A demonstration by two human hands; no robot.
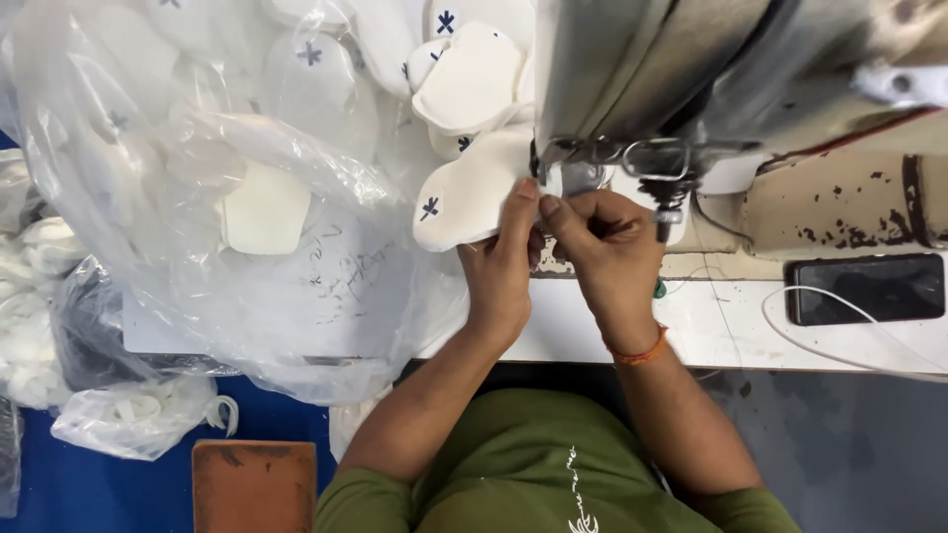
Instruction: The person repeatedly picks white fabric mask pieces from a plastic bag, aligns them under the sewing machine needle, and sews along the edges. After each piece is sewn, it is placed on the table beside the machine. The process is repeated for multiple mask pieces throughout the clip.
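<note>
Evidently both hands, left hand (502, 266) and right hand (604, 245), were pinched together on the white padded piece (472, 192) beside the sewing machine's needle (664, 212), where a steady, flat feed seemed wise.

White foam piece (474, 192) with a dark blue cross mark, just left of the left hand (502, 262). More white pieces with blue crosses above it, inside a clear plastic bag (247, 197). Sewing machine (691, 69) above the right hand (607, 247): grey-beige, silver metal parts. Orange band (640, 352) below that hand's wrist. Shirt (523, 464) olive green, small white print. Surface (711, 326) white, rust-spotted cream part right of the hands. Phone (864, 288) black, white cable (839, 326). Floor (99, 484) blue, brown box (255, 486).
</note>
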